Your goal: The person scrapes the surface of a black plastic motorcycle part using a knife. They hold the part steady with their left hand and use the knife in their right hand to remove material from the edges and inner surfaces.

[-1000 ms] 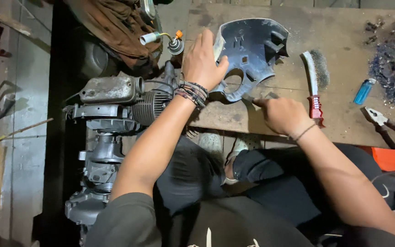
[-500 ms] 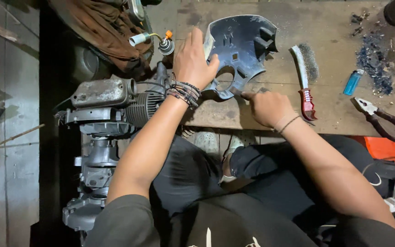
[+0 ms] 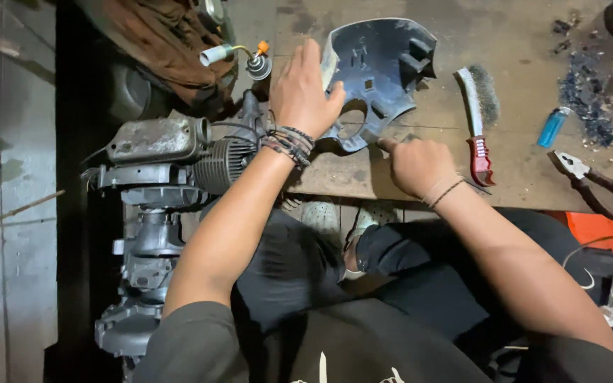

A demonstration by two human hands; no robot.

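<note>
Centrally, a dark blue-grey moulded plastic cover panel point(image 3: 377, 78) with a round cut-out is lying on a worn wooden board point(image 3: 519, 42), its long axis slanting from lower left to upper right. The left hand point(image 3: 305, 92) is pressing flat on its left edge with fingers spread, apparently steadying it, while the right hand point(image 3: 414, 164), fingers curled shut around a small hidden tool, is working at its lower edge beside a red-handled wire brush point(image 3: 478, 117).

The table point(image 3: 533, 42) is rough, scuffed wood, matt and stained. On it, the cover point(image 3: 377, 71) looks like dark matt plastic, dusty and scratched. To its right, the wire brush point(image 3: 478, 113) has dull metal bristles and a glossy red plastic handle. The lighter point(image 3: 553, 128) is translucent blue plastic. At left, the engine point(image 3: 157, 170) is grimy cast metal, under brown cloth point(image 3: 157, 42).
</note>
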